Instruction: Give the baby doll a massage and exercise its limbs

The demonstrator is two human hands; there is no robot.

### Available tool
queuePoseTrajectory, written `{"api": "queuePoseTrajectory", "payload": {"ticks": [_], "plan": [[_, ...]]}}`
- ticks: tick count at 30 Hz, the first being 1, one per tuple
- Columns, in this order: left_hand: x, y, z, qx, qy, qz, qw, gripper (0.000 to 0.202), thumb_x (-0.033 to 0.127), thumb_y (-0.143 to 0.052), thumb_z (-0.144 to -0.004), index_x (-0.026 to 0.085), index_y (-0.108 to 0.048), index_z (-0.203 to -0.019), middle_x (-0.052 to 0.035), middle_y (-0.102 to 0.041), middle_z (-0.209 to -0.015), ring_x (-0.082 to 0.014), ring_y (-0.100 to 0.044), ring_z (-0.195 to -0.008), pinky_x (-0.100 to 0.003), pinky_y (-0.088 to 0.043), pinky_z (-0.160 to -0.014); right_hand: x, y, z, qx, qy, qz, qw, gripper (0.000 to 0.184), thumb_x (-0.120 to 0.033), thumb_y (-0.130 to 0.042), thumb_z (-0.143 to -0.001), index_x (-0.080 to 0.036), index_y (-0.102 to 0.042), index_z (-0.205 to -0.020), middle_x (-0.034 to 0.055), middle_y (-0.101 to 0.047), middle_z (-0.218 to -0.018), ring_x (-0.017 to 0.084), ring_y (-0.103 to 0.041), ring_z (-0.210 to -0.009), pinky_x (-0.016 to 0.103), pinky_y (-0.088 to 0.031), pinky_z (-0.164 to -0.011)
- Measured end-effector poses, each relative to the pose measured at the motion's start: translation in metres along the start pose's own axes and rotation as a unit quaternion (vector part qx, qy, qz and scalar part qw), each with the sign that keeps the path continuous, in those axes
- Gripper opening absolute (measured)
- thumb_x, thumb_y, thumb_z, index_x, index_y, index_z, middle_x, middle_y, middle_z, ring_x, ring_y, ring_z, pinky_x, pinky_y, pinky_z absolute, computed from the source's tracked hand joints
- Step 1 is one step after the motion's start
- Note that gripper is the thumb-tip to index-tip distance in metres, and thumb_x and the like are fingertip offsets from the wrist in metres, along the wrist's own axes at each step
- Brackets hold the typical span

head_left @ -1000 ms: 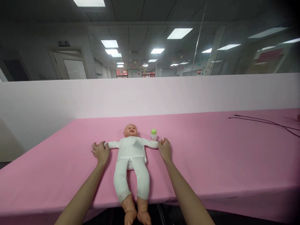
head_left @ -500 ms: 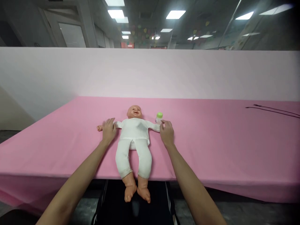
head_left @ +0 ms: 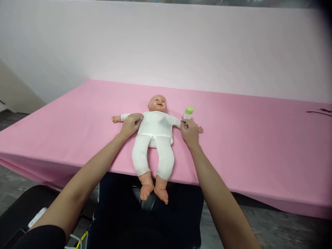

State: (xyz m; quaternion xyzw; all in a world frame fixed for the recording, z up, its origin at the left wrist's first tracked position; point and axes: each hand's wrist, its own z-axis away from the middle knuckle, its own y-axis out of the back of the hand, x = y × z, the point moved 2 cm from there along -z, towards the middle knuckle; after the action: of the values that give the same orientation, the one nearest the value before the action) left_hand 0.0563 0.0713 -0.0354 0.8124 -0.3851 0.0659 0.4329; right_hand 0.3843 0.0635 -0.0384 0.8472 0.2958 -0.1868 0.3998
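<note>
One doll (head_left: 155, 121), supine on the pink-covered bench (head_left: 249, 145); clock centred on its trunk, 12 at the pale wall (head_left: 160, 45). Head lies at 12, face up, mouth open. White top and trousers on. Legs run to 6, slightly parted; bare feet overhang the near edge, above the person's dark-clad lap (head_left: 145, 224).

Left hand (head_left: 131, 124): at 9, laid over the doll's upper sleeve close to the shoulder, fingers together and bent, spread narrow. Grip on the arm: cannot tell. The doll's forearm and small fist protrude outward beyond it.

Right hand (head_left: 190, 132): at 3, curled narrow over the doll's other sleeve, the doll's fingers showing past its outer side. Firmness of hold: cannot tell.

Small bottle (head_left: 187, 113), green cap uppermost: at 2, just beyond the right hand, which hides its base; contact unclear. Dark cable (head_left: 317, 113): at 3, well apart, near the bench's far side. Black chair (head_left: 28, 204): at 7, beside the person.
</note>
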Motion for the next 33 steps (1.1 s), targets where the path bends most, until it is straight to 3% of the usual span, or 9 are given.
{"api": "queuePoseTrajectory", "payload": {"ticks": [7, 17, 28, 33], "plan": [[-0.0001, 0.0023, 0.0009, 0.005, 0.018, 0.026, 0.999, 0.029, 0.023, -0.050, -0.097, 0.016, -0.075, -0.108, -0.0098, -0.079, -0.114, -0.0251, -0.070, -0.106, -0.040, -0.053, -0.099, -0.0013, 0.0005, 0.0004, -0.001, -0.012, -0.010, 1.000, 0.025, -0.021, -0.050, -0.090, -0.020, -0.074, -0.096, 0.0097, -0.077, -0.102, 0.028, -0.069, -0.097, 0.044, -0.049, -0.096], [0.0009, 0.0047, 0.0019, 0.021, 0.030, 0.034, 0.999, 0.028, 0.021, -0.051, -0.094, 0.017, -0.078, -0.100, -0.0080, -0.081, -0.109, -0.0244, -0.073, -0.099, -0.036, -0.054, -0.092, -0.0046, 0.0034, 0.0011, 0.005, -0.015, -0.023, 1.000, 0.026, -0.023, -0.049, -0.088, -0.020, -0.074, -0.095, 0.0098, -0.078, -0.100, 0.027, -0.068, -0.093, 0.041, -0.050, -0.088], [-0.0031, 0.0036, 0.0022, 0.025, 0.038, 0.026, 0.999, 0.029, 0.020, -0.051, -0.092, 0.018, -0.079, -0.098, -0.0064, -0.081, -0.106, -0.0244, -0.073, -0.099, -0.036, -0.055, -0.093, -0.0037, 0.0030, 0.0007, 0.006, -0.025, -0.033, 0.999, 0.024, -0.023, -0.050, -0.088, -0.020, -0.073, -0.094, 0.0099, -0.077, -0.100, 0.027, -0.068, -0.093, 0.041, -0.048, -0.089], [-0.0046, 0.0018, 0.0022, 0.019, 0.043, 0.027, 0.999, 0.030, 0.024, -0.051, -0.094, 0.018, -0.079, -0.102, -0.0073, -0.081, -0.109, -0.0250, -0.074, -0.101, -0.038, -0.055, -0.096, -0.0032, 0.0028, 0.0008, 0.007, -0.029, -0.026, 0.999, 0.024, -0.023, -0.050, -0.089, -0.021, -0.073, -0.096, 0.0079, -0.078, -0.102, 0.027, -0.068, -0.096, 0.046, -0.046, -0.098]]}}
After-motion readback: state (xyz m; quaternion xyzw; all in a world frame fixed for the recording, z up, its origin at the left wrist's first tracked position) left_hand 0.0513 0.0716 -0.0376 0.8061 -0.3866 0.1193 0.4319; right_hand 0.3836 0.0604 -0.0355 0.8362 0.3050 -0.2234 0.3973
